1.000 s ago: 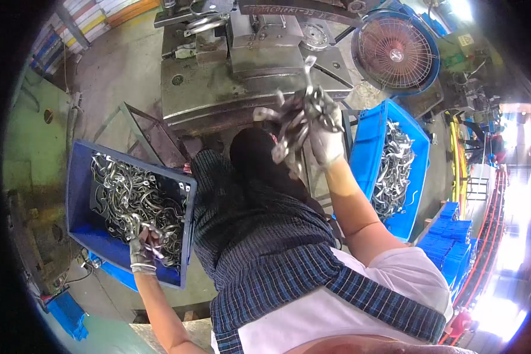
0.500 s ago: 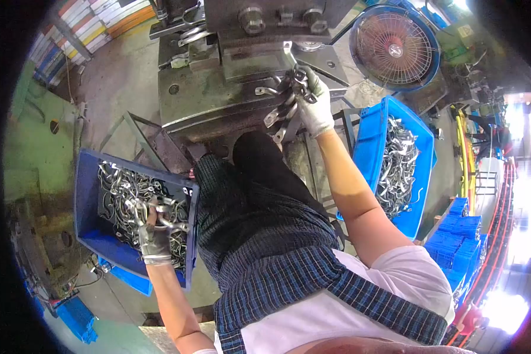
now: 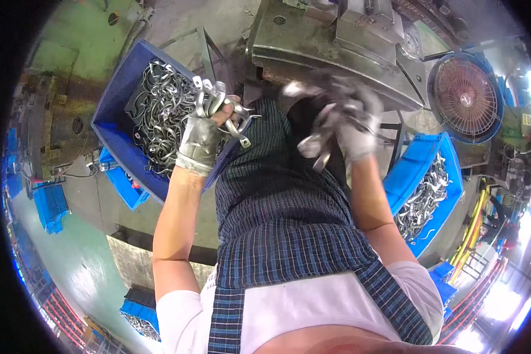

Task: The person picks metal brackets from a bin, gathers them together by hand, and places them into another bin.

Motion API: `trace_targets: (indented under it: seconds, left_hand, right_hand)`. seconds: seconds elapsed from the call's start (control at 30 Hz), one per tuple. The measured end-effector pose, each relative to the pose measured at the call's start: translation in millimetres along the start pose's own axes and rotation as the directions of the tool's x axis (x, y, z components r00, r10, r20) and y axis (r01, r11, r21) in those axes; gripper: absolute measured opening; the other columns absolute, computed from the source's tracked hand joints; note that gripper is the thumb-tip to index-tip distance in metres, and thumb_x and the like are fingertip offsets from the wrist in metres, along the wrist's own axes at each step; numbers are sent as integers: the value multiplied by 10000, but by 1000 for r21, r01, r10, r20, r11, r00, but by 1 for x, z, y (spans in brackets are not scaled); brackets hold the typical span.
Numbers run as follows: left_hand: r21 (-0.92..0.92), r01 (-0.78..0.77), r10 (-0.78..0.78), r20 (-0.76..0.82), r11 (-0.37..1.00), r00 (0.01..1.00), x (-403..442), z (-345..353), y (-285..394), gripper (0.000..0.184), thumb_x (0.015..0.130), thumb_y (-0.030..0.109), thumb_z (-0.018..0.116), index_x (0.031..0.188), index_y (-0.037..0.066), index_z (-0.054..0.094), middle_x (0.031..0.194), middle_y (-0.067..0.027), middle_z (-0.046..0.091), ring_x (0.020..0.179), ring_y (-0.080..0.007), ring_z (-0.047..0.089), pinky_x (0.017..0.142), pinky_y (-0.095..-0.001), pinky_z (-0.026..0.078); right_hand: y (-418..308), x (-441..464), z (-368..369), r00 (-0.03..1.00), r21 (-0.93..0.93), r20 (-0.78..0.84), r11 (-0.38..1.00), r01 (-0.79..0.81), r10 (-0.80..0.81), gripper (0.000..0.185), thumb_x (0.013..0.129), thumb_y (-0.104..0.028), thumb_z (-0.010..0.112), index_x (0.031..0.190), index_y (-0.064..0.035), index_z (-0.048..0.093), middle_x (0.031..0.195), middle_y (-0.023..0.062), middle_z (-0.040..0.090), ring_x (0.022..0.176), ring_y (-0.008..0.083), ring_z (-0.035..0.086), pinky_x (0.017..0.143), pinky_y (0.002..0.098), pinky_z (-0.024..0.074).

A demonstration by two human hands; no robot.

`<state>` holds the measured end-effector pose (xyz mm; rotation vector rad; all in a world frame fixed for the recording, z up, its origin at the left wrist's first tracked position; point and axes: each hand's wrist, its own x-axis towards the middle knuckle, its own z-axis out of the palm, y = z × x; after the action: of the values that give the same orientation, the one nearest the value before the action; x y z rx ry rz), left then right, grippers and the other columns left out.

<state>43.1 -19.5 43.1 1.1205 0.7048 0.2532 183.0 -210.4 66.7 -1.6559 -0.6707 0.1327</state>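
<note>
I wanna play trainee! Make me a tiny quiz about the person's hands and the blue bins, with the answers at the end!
1. Pick one. What does the left hand in its greyish-white glove hold?
A) a wooden hammer
B) a bunch of curved, silvery metal pieces
C) a rolled-up cloth

2. True or false? The right hand in its pale glove is empty.

3. Which is nearer the left hand: the dark blue plastic bin or the bright blue plastic bin?

Key:
1. B.
2. False. It is blurred, but it holds a bunch of metal pieces too.
3. The dark blue plastic bin.
</note>
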Motion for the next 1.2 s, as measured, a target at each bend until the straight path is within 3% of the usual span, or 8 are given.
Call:
trace_targets:
  seconds: [0.07,0.2,0.33,0.47,0.53,0.67,0.8,1.2]
  left_hand:
    - [54,-59,58,21,997,998,-4,10,5,202,784,122,577,946,1,564,716,-20,548,621,-101,503,549,-223,402]
    - [492,-229,261,5,840,965,10,-2,-28,240,751,44,598,977,-21,551,833,-82,608,703,-134,569,615,-246,464]
    - [-368,42,-62,-40,929,997,24,-13,-46,303,736,-46,570,1033,-54,515,939,-103,591,781,-173,576,664,-273,477]
    - [262,181,-81,-349,948,933,14,-3,-24,189,801,70,557,970,-15,550,712,-43,575,566,-99,519,477,-207,407]
    - [37,91,-80,-235,995,969,9,-12,-19,154,830,130,534,939,32,578,592,4,513,472,-73,450,423,-187,339]
    - [-56,101,-108,-133,993,985,-2,-41,-2,271,811,55,482,1077,25,526,661,-29,519,542,-113,492,468,-214,399]
    - [178,139,-93,-245,974,965,-4,-91,-32,377,747,-12,492,1122,28,497,714,-43,566,529,-106,492,457,-211,388]
    - [-67,139,-150,-212,988,966,-15,-115,-72,348,790,-6,499,1135,10,464,702,-88,568,562,-158,538,502,-278,461]
  right_hand:
    - [25,-7,42,883,434,364,785,-442,296,473,645,150,456,1084,-15,521,901,62,586,755,87,563,606,166,457]
    - [25,-18,77,868,126,446,945,-302,218,419,748,8,570,1157,-26,486,877,23,608,703,16,490,606,157,419]
    - [41,-28,76,747,299,560,753,-586,359,395,774,-14,563,1160,-15,476,859,16,611,736,39,504,670,195,433]
    - [67,-47,81,751,222,605,850,-478,265,306,779,-69,578,1075,-5,535,833,-10,599,712,21,437,661,199,420]
    - [58,-51,68,708,21,623,898,-440,333,291,763,-79,595,1043,-8,550,852,20,612,736,36,487,688,220,435]
    - [34,-44,15,832,49,505,955,-293,229,299,721,-12,557,1020,-27,558,799,103,611,688,143,576,650,253,467]
    - [1,-28,-44,988,-59,-45,987,-148,146,236,725,39,525,954,-5,560,832,74,612,725,112,566,641,241,462]
    - [64,54,-80,861,140,-487,986,-90,147,177,778,-35,589,953,-15,585,851,24,607,732,62,528,649,204,419]
